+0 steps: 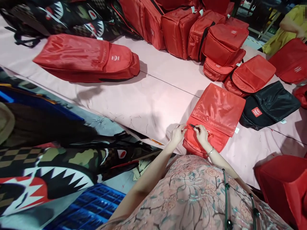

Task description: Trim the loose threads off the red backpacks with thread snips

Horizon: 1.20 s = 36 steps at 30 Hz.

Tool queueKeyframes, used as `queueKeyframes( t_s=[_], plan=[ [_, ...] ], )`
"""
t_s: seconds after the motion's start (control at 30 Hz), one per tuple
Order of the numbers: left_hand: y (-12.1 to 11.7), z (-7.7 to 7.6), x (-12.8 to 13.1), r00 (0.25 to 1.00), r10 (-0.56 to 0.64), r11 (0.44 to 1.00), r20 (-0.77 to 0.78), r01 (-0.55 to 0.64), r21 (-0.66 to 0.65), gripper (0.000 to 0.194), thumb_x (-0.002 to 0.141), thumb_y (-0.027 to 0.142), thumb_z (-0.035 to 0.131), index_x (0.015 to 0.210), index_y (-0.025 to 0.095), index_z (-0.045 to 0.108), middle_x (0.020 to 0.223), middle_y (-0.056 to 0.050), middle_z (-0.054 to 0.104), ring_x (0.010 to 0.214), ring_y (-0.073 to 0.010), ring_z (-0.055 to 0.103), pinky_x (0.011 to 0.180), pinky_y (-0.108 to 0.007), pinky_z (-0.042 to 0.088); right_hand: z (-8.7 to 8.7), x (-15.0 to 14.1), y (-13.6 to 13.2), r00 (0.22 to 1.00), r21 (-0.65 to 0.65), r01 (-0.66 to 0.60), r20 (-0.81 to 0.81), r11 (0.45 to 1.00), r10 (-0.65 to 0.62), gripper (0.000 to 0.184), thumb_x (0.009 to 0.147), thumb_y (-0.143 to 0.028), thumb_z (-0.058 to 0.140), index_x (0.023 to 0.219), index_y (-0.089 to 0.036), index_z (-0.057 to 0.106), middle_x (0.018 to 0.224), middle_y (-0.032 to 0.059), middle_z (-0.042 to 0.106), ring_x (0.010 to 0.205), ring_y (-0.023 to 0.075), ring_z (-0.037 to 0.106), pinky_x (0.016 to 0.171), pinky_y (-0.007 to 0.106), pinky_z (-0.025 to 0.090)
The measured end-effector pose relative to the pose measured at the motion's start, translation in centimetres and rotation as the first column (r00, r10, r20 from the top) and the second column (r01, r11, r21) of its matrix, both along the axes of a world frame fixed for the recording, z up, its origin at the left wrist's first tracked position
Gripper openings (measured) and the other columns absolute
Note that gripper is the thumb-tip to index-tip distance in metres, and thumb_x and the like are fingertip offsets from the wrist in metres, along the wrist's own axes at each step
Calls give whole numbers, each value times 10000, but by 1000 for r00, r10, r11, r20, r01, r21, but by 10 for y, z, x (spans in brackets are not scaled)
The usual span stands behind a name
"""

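Observation:
Right in front of me a red bag [217, 107] lies on the pink-covered table, its upper panel flat and its lower part turned towards me. My left hand [177, 133] is closed at the bag's left edge, pinching the red fabric there; any thread between the fingertips is too small to make out. Small dark thread snips [193, 126] are in my right hand [201, 134], their tip pointing left towards the left fingers. My right wrist rests over the lower part of the bag.
A long red bag [86, 59] lies at the left on the pink table cover [165, 92]. Close on the right is a black bag [271, 105], with stacked red bags [225, 41] behind. Shark-print bags [48, 179] and a blue crate [93, 204] stand lower left. A person in yellow [280, 35] is far right.

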<state>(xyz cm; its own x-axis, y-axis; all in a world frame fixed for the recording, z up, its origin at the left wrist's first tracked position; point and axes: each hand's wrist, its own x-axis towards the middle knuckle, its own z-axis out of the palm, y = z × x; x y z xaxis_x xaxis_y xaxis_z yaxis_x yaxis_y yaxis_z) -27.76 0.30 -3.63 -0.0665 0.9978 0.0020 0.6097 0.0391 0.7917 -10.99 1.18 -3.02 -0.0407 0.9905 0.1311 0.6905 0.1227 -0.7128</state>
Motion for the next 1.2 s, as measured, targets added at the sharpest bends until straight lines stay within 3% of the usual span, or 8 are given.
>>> queueKeyframes(
  t_s=[0.1, 0.27, 0.43, 0.8, 0.9, 1.03, 1.1, 1.2],
  plan=[
    [9, 6, 1, 992, 20, 999, -124, -24, -33, 173, 807, 251, 495, 835, 191, 655, 920, -80, 621, 785, -182, 579, 685, -279, 434, 0, 1, -4, 995, -15, -28, 94, 999, 29, 159, 873, -291, 487, 965, -208, 587, 928, 45, 643, 864, 192, 574, 769, 299, 423],
    [18, -4, -2, 989, 106, 978, 106, -85, -192, 133, 729, 161, 452, 652, 162, 561, 655, -23, 575, 623, -146, 527, 598, -245, 399, 4, -1, -4, 978, -47, -110, 173, 993, 117, 137, 868, -281, 515, 974, -227, 583, 920, 29, 636, 847, 186, 569, 742, 283, 417],
    [22, -13, -5, 981, 86, 977, 172, -49, -206, 106, 708, 154, 431, 636, 177, 505, 626, 10, 554, 586, -124, 501, 568, -223, 380, 8, -2, -4, 968, -54, -157, 189, 986, 164, 123, 873, -281, 517, 970, -235, 578, 931, 22, 632, 846, 176, 571, 747, 274, 412],
    [24, -2, -4, 996, -69, 993, -64, 63, -97, 122, 739, 140, 427, 684, 187, 525, 767, -58, 598, 771, -185, 548, 688, -281, 407, 3, -10, 0, 957, -93, -148, 239, 985, 167, 124, 875, -312, 524, 935, -227, 591, 898, 25, 643, 825, 174, 577, 742, 271, 402],
    [28, 1, -8, 996, 65, 993, 55, -60, -98, 131, 768, 200, 426, 680, 185, 522, 680, -33, 578, 693, -168, 553, 672, -277, 422, 5, -9, -1, 974, -88, -138, 169, 986, 151, 128, 877, -317, 516, 911, -222, 595, 900, 27, 650, 842, 173, 581, 762, 279, 406],
    [27, -3, -26, 922, 318, 941, 222, -278, -193, 244, 823, 315, 395, 758, 161, 572, 673, -34, 603, 618, -151, 579, 641, -278, 456, 10, -1, -7, 995, -82, -87, 39, 993, 91, 148, 870, -332, 504, 908, -220, 593, 883, 21, 658, 822, 176, 589, 748, 289, 429],
    [18, -9, -36, 922, 320, 942, 218, -283, -183, 227, 780, 326, 481, 838, 148, 609, 800, -66, 646, 663, -151, 600, 668, -285, 473, 12, 6, -15, 997, -95, -79, -15, 992, 78, 159, 866, -333, 496, 923, -218, 590, 880, 21, 658, 815, 175, 594, 744, 291, 440],
    [-6, -20, -38, 922, 215, 957, 322, -134, -256, 305, 700, 319, 585, 940, 137, 634, 869, -79, 671, 649, -147, 608, 647, -291, 497, 15, 20, -30, 995, -118, -98, -40, 988, 94, 174, 861, -344, 495, 931, -212, 586, 883, 30, 650, 808, 176, 594, 738, 292, 452]
  ],
)
